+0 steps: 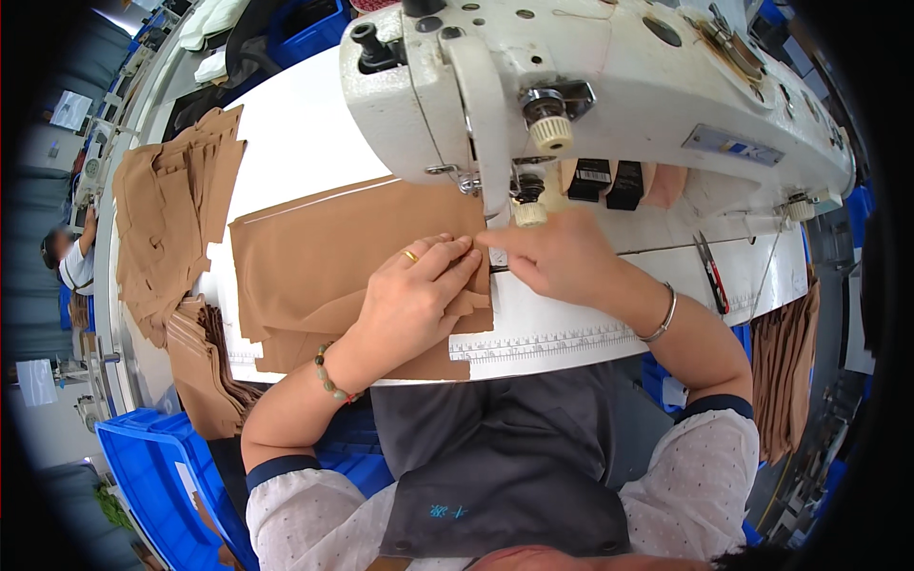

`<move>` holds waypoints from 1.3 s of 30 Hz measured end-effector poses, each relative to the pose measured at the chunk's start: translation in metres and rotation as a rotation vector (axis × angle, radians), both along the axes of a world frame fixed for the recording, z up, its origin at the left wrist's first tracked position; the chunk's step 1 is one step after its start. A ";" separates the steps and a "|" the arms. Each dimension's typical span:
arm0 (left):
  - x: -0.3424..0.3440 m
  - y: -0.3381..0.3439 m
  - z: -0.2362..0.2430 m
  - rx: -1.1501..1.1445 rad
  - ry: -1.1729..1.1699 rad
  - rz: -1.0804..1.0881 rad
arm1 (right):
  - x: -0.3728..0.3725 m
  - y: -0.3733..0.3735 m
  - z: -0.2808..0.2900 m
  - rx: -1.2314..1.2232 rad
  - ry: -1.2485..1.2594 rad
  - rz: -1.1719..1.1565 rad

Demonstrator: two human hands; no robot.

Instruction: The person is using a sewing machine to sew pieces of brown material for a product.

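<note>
Brown fabric pieces (314, 257) lie layered on the white table of the sewing machine, their right edge beside the needle area. My left hand (411, 290), with a ring, is closed on the upper layer, and the cloth bunches under its palm. At the same right edge, my right hand (562, 252) has its index finger stretched to the fabric next to the left fingertips. Its other fingers curl under and are partly hidden. The white sewing machine (419, 114) stands just beyond both hands; its needle and the cloth between my fingertips cannot be made out.
Stacked brown fabric pieces (167, 205) lie at the left, with more hanging (205, 371) off the table edge. Red-handled scissors (712, 274) rest at the right. Brown pieces (783, 381) hang at the far right. A blue bin (157, 476) stands lower left. A ruler strip (562, 344) runs along the front edge.
</note>
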State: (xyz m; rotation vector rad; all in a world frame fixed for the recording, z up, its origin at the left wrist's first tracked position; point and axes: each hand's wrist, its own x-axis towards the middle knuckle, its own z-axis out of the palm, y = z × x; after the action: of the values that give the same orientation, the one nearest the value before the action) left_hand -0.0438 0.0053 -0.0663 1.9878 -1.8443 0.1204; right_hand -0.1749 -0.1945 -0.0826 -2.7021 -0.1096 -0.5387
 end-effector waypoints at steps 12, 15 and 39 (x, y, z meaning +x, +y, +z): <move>0.007 -0.008 -0.015 -0.105 -0.022 0.005 | 0.004 -0.001 -0.012 -0.132 -0.039 0.016; 0.014 -0.016 -0.016 -0.124 -0.023 0.026 | 0.006 -0.005 -0.013 -0.150 -0.091 -0.018; 0.018 0.001 -0.007 -0.103 -0.181 -0.115 | 0.006 -0.008 0.005 -0.077 -0.062 0.073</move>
State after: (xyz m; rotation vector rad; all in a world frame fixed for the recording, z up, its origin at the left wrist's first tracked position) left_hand -0.0258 0.0060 -0.0734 1.8491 -2.0165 0.3641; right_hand -0.1693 -0.2021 -0.0779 -2.7442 -0.2492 -0.6083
